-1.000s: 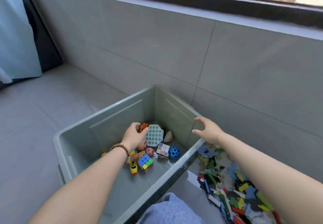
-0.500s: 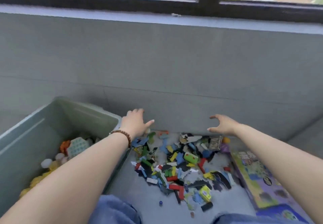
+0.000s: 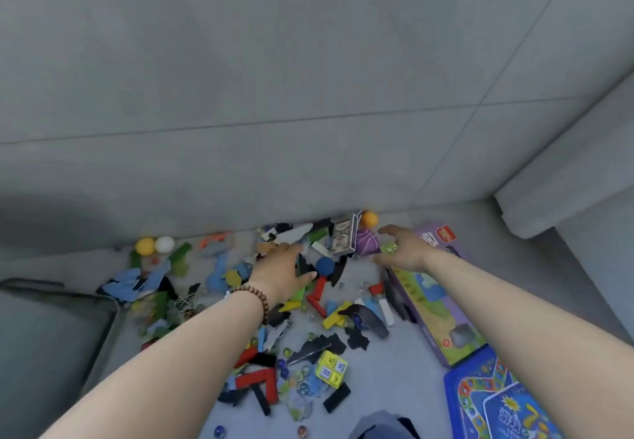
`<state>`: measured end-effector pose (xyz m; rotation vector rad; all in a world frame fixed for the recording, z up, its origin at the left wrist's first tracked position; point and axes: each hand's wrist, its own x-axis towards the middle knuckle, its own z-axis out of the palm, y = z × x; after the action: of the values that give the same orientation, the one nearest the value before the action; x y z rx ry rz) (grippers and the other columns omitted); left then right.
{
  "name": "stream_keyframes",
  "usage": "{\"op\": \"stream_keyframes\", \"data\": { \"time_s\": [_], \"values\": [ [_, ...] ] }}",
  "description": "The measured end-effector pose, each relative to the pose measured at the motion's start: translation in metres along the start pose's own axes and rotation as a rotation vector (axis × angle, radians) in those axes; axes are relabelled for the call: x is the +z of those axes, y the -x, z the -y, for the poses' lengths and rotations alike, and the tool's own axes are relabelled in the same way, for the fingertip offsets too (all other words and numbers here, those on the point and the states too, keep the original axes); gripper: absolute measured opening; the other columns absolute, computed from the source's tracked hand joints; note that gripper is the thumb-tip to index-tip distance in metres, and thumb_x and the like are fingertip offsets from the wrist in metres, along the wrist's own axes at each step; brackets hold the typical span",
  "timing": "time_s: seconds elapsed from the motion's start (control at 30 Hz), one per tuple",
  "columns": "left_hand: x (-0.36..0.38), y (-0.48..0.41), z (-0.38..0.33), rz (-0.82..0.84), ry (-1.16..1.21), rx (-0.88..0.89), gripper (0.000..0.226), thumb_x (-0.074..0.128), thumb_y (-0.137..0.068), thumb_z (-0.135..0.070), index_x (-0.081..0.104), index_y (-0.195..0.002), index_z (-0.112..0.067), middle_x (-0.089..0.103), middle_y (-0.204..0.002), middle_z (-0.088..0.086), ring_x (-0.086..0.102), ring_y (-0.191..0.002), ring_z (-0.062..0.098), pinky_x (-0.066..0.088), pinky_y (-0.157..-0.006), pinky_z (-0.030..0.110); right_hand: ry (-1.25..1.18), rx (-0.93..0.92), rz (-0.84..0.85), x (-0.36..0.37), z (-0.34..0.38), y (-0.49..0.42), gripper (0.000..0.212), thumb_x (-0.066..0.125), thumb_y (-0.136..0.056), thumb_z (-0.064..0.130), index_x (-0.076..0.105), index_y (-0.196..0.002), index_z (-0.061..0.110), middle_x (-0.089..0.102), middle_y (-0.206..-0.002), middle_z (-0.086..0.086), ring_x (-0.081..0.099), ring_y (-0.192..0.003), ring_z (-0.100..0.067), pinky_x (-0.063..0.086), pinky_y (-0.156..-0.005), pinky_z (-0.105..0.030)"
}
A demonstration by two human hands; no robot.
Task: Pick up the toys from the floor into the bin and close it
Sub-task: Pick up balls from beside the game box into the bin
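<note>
The toys (image 3: 334,318) lie strewn on the floor (image 3: 404,370) in a band running from the wall toward the person, under and between both hands. The bin (image 3: 68,335) sits well left of the left hand (image 3: 279,272), with only its corner showing. That hand hovers palm down, fingers spread, just beside a blue ball (image 3: 324,264). The right hand (image 3: 403,250) is also spread wide and holds nothing, near a purple ball (image 3: 365,241).

A play corner in a home is shown. A long purple cardboard game box (image 3: 429,291) is laid on a grey tiled floor (image 3: 394,370), and a grey tiled wall (image 3: 274,95) is seen behind it. Left of the box, small bright toy pieces (image 3: 317,296) are scattered in a heap. Just beside its near end, a flat blue board game box (image 3: 497,401) is laid.
</note>
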<state>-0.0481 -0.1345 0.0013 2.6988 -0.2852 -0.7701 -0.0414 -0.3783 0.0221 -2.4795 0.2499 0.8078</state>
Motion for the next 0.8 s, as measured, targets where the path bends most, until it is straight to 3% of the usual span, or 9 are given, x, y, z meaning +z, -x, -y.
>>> {"op": "stream_keyframes", "data": {
  "time_s": [0.17, 0.3, 0.43, 0.53, 0.67, 0.8],
  "values": [
    [0.035, -0.051, -0.006, 0.013, 0.002, 0.063, 0.057, 0.054, -0.09, -0.043, 0.034, -0.141, -0.027, 0.036, -0.144, 0.0, 0.039, -0.129, 0.019, 0.041, -0.099, 0.031, -0.149, -0.066, -0.023, 0.022, -0.015, -0.049, 0.072, 0.075, -0.078, 0.025, 0.038, -0.14, 0.018, 0.04, -0.135, 0.0, 0.042, -0.128, -0.019, 0.033, -0.101, -0.022],
    [0.055, -0.077, -0.005, 0.04, -0.005, 0.105, 0.053, 0.059, -0.088, -0.036, 0.041, -0.137, -0.027, 0.042, -0.14, -0.001, 0.042, -0.127, 0.018, 0.043, -0.099, 0.034, -0.169, -0.101, -0.048, 0.047, -0.03, -0.082, 0.079, 0.078, -0.073, 0.024, 0.037, -0.14, 0.025, 0.037, -0.142, -0.004, 0.041, -0.129, -0.022, 0.034, -0.107, -0.029],
    [0.069, -0.095, -0.001, 0.023, 0.054, 0.132, 0.043, 0.068, -0.083, -0.03, 0.047, -0.121, -0.025, 0.054, -0.123, -0.001, 0.053, -0.11, 0.019, 0.046, -0.089, 0.032, -0.126, -0.134, -0.145, 0.062, -0.04, -0.102, 0.077, 0.076, -0.074, 0.026, 0.035, -0.14, 0.028, 0.041, -0.14, -0.003, 0.045, -0.125, -0.025, 0.036, -0.104, -0.03],
    [0.072, -0.098, 0.005, -0.006, 0.176, 0.176, 0.037, 0.07, -0.081, -0.029, 0.043, -0.105, -0.023, 0.054, -0.109, -0.001, 0.055, -0.095, 0.017, 0.049, -0.081, 0.033, -0.152, -0.154, -0.209, 0.061, -0.045, -0.107, 0.071, 0.078, -0.07, 0.027, 0.044, -0.132, 0.028, 0.05, -0.128, -0.002, 0.052, -0.113, -0.024, 0.041, -0.095, -0.028],
    [0.049, -0.102, -0.001, -0.184, 0.519, 0.172, 0.036, 0.067, -0.084, -0.028, 0.04, -0.107, -0.024, 0.043, -0.107, -0.002, 0.048, -0.081, 0.005, 0.042, -0.066, 0.013, -0.547, -0.177, -0.323, 0.038, -0.058, -0.092, 0.055, 0.079, -0.071, 0.012, 0.052, -0.118, 0.024, 0.057, -0.104, 0.006, 0.056, -0.086, -0.001, 0.043, -0.07, -0.002],
    [0.016, -0.129, -0.034, -0.25, 0.659, 0.092, 0.03, 0.067, -0.084, -0.027, 0.05, -0.106, -0.016, 0.048, -0.107, 0.003, 0.05, -0.083, 0.008, 0.042, -0.063, 0.007, -0.8, -0.139, -0.466, 0.014, -0.083, -0.08, 0.055, 0.078, -0.073, 0.006, 0.052, -0.121, 0.016, 0.057, -0.105, 0.003, 0.058, -0.09, -0.011, 0.047, -0.067, -0.003]
  ]
}}
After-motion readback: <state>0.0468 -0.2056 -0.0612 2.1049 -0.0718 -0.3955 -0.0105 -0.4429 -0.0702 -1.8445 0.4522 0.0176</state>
